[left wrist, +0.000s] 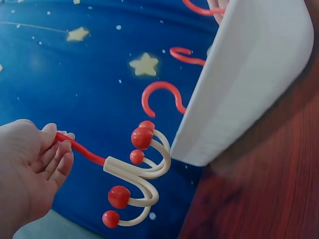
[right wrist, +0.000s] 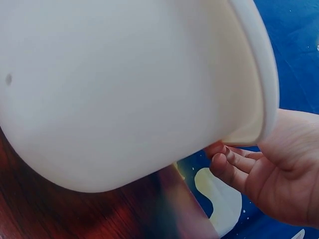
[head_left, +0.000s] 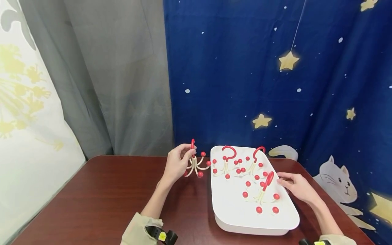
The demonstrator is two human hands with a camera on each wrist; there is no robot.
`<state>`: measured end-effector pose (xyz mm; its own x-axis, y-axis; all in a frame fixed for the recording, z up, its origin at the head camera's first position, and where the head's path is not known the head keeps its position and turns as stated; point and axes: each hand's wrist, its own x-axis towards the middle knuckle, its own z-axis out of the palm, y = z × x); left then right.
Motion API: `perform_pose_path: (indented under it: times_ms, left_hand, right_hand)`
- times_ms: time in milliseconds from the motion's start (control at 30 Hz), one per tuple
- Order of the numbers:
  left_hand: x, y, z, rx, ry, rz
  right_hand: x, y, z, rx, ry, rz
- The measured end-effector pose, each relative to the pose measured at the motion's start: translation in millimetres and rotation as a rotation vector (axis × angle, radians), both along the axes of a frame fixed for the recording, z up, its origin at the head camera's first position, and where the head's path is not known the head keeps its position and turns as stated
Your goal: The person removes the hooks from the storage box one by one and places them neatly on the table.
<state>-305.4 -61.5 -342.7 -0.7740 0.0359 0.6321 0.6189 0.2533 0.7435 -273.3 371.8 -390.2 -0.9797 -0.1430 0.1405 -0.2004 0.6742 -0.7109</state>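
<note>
In the head view, my left hand (head_left: pixel 177 161) pinches the red hook of a multi-arm hanger (head_left: pixel 194 163), which has cream curved arms tipped with red balls. The hanger is above the table, just left of a white plastic bin (head_left: pixel 248 227). In the left wrist view, its red stem runs out between the thumb and fingers (left wrist: pixel 61 167). At the bin's right side, my right hand (head_left: pixel 298 187) holds the rim, fingers curled against it in the right wrist view. Three similar hangers (head_left: pixel 261 197) sit in the bin, their red hooks rising above the rim.
The dark reddish-brown table (head_left: pixel 101 200) extends to the left of the bin. Behind it hang a grey curtain (head_left: pixel 122 85) and a blue curtain (head_left: pixel 220 68) with stars. A printed white cat (head_left: pixel 335 180) shows on the cloth at the right.
</note>
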Motion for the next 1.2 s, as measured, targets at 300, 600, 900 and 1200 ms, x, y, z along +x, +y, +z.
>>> perform_pose_path:
  times_ms: [300, 600, 900, 1200]
  left_hand:
    - [-19.9, -9.5, -15.6, -0.036, -0.043, 0.057]
    - [-33.0, -12.5, -31.2, -0.077, -0.097, 0.068]
    - [-48.5, -12.8, -41.0, -0.099, -0.125, 0.074]
    - [-57.8, -11.5, -44.0, -0.103, -0.101, 0.054]
  right_hand:
    - [0.1, 0.2, 0.6, 0.004, -0.002, -0.010]
    - [0.3, -0.9, -0.3, 0.000, -0.017, -0.026]
    - [-0.5, -0.2, -0.8, -0.014, -0.010, -0.016]
    - [0.6, -1.6, -0.3, -0.025, -0.003, -0.014]
